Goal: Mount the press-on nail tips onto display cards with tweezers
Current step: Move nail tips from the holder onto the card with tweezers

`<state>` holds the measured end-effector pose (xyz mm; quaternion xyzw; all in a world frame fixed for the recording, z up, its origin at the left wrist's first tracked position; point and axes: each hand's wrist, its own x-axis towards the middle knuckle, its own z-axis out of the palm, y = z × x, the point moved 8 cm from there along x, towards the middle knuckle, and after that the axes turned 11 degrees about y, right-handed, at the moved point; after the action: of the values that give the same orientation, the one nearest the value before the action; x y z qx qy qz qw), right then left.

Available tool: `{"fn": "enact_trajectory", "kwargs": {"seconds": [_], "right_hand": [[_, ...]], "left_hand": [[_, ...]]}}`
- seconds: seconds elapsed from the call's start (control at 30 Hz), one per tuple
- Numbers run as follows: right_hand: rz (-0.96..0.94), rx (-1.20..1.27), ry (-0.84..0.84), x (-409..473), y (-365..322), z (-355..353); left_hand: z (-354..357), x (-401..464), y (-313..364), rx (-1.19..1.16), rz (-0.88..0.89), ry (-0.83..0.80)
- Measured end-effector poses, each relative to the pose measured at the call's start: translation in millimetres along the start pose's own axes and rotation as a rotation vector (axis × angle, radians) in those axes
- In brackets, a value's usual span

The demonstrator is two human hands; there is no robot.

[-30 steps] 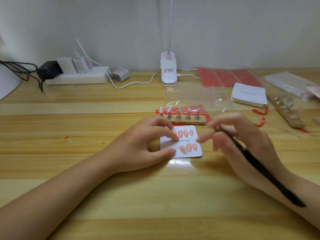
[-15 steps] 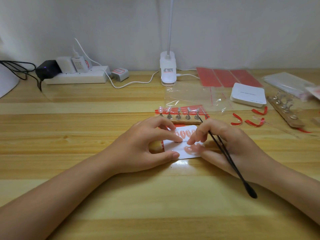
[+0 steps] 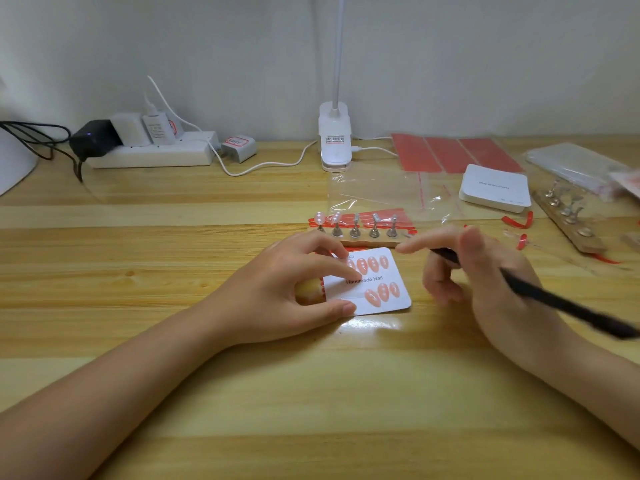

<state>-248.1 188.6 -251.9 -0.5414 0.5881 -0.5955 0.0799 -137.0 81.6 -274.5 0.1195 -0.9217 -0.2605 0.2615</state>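
On the near edge of the display card [image 3: 375, 284], my left hand [image 3: 277, 296] pins the left side down: thumb on the lower corner, fingertips over the top row. This keeps the card from sliding while tips are seated. My right hand [image 3: 485, 271] hovers just right of the card, clear of it, with the black tweezers [image 3: 540, 292] gripped in it, handle trailing toward my forearm. The working end is blurred, so I cannot tell whether it carries anything.

The card is white, printed "Handmade Nail", lying flat on the wooden desk [image 3: 242, 393]. Pink nail tips [image 3: 372, 263] fill the upper row; three sit in the lower row, with bare space to their left. Just behind the card stands the wooden holder [image 3: 367, 241] with metal pegs; two left pegs appear to carry tips.
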Motion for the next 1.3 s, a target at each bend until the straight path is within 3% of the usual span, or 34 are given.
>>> {"fn": "enact_trajectory", "kwargs": {"seconds": [0.4, 0.53, 1.3], "right_hand": [[0.469, 0.198, 0.021, 11.5, 36.9, -4.0], [0.489, 0.141, -0.094, 12.4, 40.5, 0.7], [0.494, 0.154, -0.187, 12.8, 38.8, 8.7]], "left_hand": [[3.9, 0.4, 2.2, 0.009, 0.055, -0.063], [6.0, 1.1, 1.7, -0.015, 0.049, -0.097], [9.6, 3.1, -0.4, 0.000, 0.031, -0.109]]}}
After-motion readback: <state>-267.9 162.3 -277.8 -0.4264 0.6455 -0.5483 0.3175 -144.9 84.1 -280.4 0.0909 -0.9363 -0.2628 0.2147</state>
